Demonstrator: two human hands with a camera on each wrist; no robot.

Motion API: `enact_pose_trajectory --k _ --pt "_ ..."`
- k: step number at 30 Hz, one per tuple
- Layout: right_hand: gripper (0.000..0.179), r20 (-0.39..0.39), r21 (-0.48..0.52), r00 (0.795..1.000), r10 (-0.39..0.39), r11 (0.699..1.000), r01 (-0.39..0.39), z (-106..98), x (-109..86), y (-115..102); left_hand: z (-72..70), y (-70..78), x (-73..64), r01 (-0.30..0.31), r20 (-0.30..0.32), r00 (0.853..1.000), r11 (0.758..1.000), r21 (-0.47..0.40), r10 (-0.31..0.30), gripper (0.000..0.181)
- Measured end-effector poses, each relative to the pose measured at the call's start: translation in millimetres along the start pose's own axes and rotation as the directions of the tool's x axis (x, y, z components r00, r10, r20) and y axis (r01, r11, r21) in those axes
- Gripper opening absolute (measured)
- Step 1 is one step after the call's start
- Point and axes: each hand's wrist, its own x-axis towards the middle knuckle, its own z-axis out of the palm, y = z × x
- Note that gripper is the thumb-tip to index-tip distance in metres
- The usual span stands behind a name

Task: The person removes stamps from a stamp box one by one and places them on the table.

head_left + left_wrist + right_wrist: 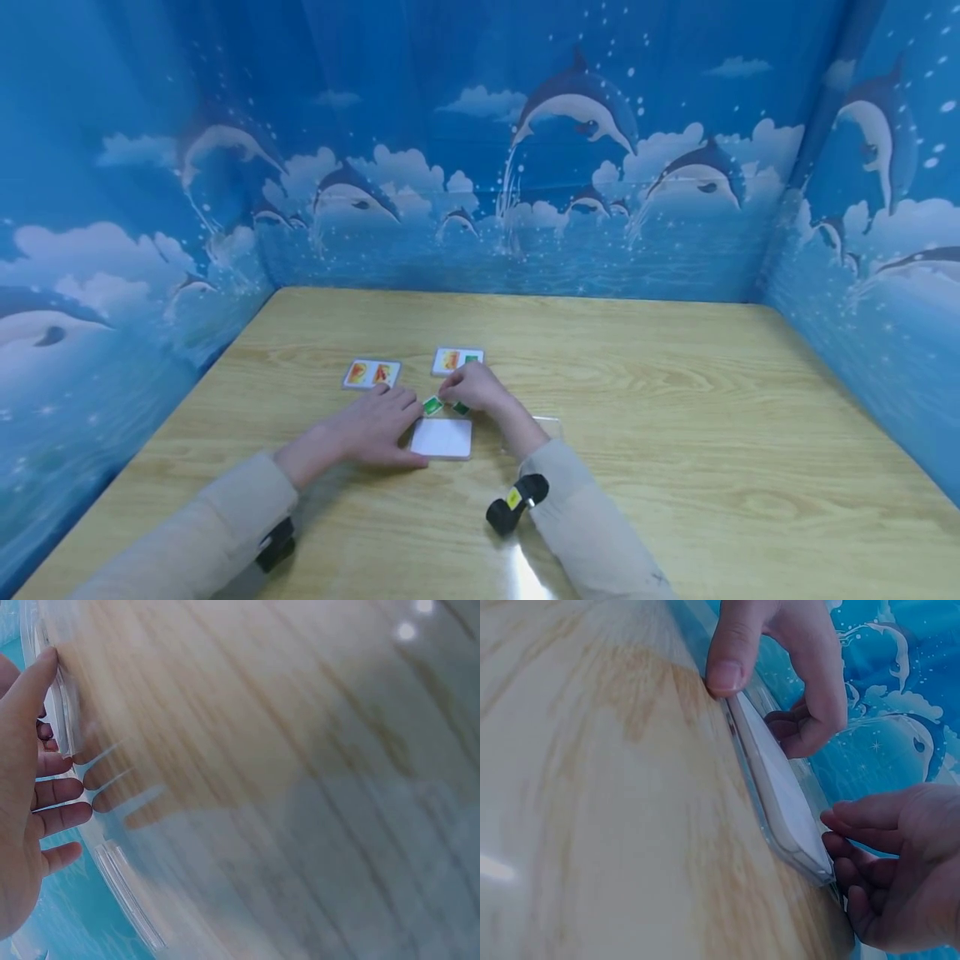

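A white rounded stack of cards or board [442,438] lies in front of me. My left hand [375,427] holds its left end, thumb at the near corner and fingers by the far edge; in the right wrist view that thumb [727,676] presses the corner of the board [780,780]. Just beyond the board is a small green card [432,406]. My right hand [476,387] is bent over a second, darker green card [460,408], which its fingertips pinch. Thumb and forefinger of the right hand [915,862] come together in the right wrist view.
A white card with two orange pictures [372,374] lies beyond my left hand. Another card [447,363], with an orange picture and a green square, lies beyond my right hand. A clear plastic case [552,427] sits partly under the right forearm. Dolphin-print curtains [480,167] surround the table.
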Motion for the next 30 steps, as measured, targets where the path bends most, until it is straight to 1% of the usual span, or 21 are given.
enact_pose_trajectory --k 6,11,16,18,21,25,27,30 --pt "0.014 -0.013 0.015 0.999 -0.041 0.999 0.041 -5 -0.6 3 1.0 -0.3 0.0 -0.003 -0.008 1.000 1.000 0.016 0.003 0.074" --pt "0.017 -0.019 0.002 0.997 -0.070 0.998 0.070 -13 -0.4 5 1.4 -0.4 0.3 -0.002 -0.008 1.000 1.000 0.015 0.002 0.074" --pt "0.017 -0.022 0.020 0.996 -0.087 0.996 0.087 -25 -1.3 6 -2.5 -0.1 1.0 0.001 -0.006 1.000 1.000 0.000 -0.001 0.074" --pt "0.017 -0.020 0.014 0.995 -0.093 0.996 0.094 -29 -2.4 5 -4.9 -0.1 2.1 -0.003 -0.015 1.000 1.000 -0.009 0.003 0.073" --pt "0.017 -0.026 -0.021 0.993 -0.115 0.993 0.114 -35 -4.2 6 -8.5 0.0 4.3 -0.011 -0.043 0.999 1.000 -0.024 0.010 0.071" --pt "0.018 -0.025 -0.096 0.987 -0.159 0.983 0.156 -41 -8.3 6 -11.8 2.3 8.7 -0.013 -0.086 0.996 1.000 -0.018 0.011 0.062" --pt "0.022 -0.017 -0.136 0.984 -0.177 0.976 0.173 -45 -11.0 7 -13.5 4.3 12.3 0.003 -0.113 0.994 1.000 -0.004 -0.003 0.058" --pt "0.030 0.001 -0.195 0.981 -0.195 0.962 0.191 -51 -15.4 8 -17.5 8.2 19.3 0.050 -0.155 0.987 0.999 0.016 -0.047 0.052"
